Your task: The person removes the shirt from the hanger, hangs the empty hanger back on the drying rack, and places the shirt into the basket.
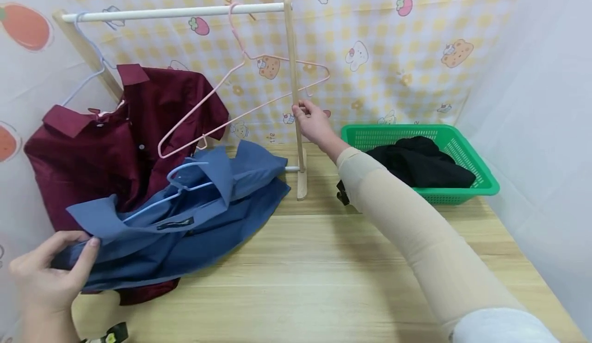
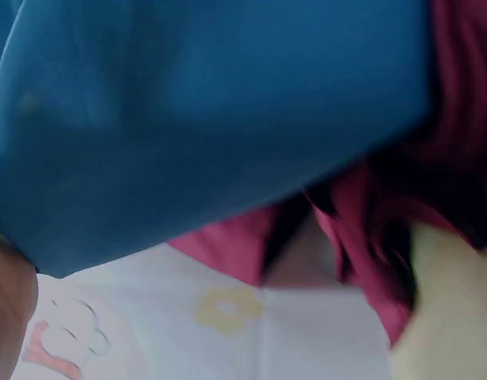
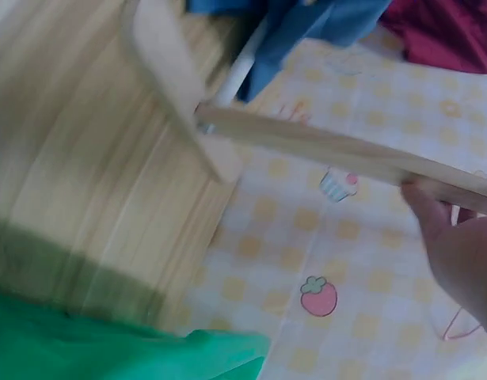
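Note:
My left hand [image 1: 53, 266] grips the shoulder of a blue collared shirt [image 1: 180, 250], thumb on top of the cloth. Inside the shirt's neck sits a light blue hanger [image 1: 152, 209], its hook pointing up. In the left wrist view the blue cloth [image 2: 188, 119] fills the upper part. My right hand [image 1: 316, 125] pinches the right wooden post [image 1: 294, 65] of a small clothes rack. The right wrist view shows the thumb against that post [image 3: 330, 150]. A bare pink hanger [image 1: 199, 104] hangs on the white rail [image 1: 185, 12], overlapping the post in the head view.
A maroon shirt [image 1: 171, 96] hangs on another light blue hanger [image 1: 92, 45] at the rack's left, behind the blue shirt. On the right of the wooden table [image 1: 324, 271], a green basket [image 1: 487, 181] holds black cloth [image 1: 425, 166]. A patterned curtain [image 1: 393, 50] stands behind.

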The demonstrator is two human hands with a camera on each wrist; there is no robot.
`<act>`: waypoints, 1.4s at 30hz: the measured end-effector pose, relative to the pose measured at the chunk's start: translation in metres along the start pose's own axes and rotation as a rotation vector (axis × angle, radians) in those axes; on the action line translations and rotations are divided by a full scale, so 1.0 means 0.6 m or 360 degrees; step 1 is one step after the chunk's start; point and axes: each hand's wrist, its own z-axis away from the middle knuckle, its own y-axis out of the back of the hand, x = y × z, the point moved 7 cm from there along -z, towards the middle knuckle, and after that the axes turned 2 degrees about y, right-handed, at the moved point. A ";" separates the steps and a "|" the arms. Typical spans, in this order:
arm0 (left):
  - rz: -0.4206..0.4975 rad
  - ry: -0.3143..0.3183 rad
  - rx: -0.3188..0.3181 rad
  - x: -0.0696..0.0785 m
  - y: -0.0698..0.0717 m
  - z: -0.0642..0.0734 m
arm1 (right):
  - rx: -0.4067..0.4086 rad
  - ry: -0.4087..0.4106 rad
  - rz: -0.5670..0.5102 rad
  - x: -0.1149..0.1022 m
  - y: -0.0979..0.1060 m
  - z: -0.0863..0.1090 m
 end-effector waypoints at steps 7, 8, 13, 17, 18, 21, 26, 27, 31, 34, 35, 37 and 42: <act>0.0127 -0.0129 -0.0043 0.057 -0.030 -0.031 | -0.0408 -0.0131 0.0540 -0.032 -0.015 0.091; 0.0147 -0.0139 -0.0050 0.065 -0.038 -0.038 | -0.0485 -0.0103 0.0586 -0.040 -0.022 0.112; 0.0361 -0.0150 -0.0043 0.100 -0.081 -0.065 | -0.0689 0.0127 0.0759 -0.070 -0.038 0.206; 0.0482 -0.0121 -0.0031 0.117 -0.110 -0.074 | -0.0542 0.0185 0.0763 -0.074 -0.007 0.247; 0.0480 -0.0104 -0.0041 0.118 -0.118 -0.076 | -0.0493 0.0187 0.0740 -0.073 0.004 0.254; 0.0434 -0.0084 -0.0078 0.124 -0.145 -0.086 | -0.0355 0.0161 0.0660 -0.069 0.038 0.274; 0.0334 -0.0131 -0.0081 0.164 -0.198 -0.113 | -0.0140 0.0061 0.0597 -0.062 0.105 0.310; 0.0319 -0.0133 -0.0078 0.176 -0.209 -0.118 | -0.0092 0.0043 0.0603 -0.062 0.121 0.317; 0.0378 -0.0088 -0.0080 0.218 -0.253 -0.128 | 0.0086 0.0010 0.0642 -0.071 0.182 0.344; 0.0459 -0.0028 -0.0102 0.244 -0.282 -0.127 | 0.0205 -0.0009 0.0679 -0.078 0.225 0.361; 0.0487 -0.0011 -0.0115 0.251 -0.291 -0.126 | 0.0247 -0.0016 0.0688 -0.079 0.238 0.367; 0.0525 0.0013 -0.0151 0.265 -0.308 -0.124 | 0.0319 -0.0033 0.0700 -0.079 0.261 0.378; 0.0570 0.0056 -0.0209 0.288 -0.332 -0.119 | 0.0426 -0.0046 0.0701 -0.071 0.293 0.399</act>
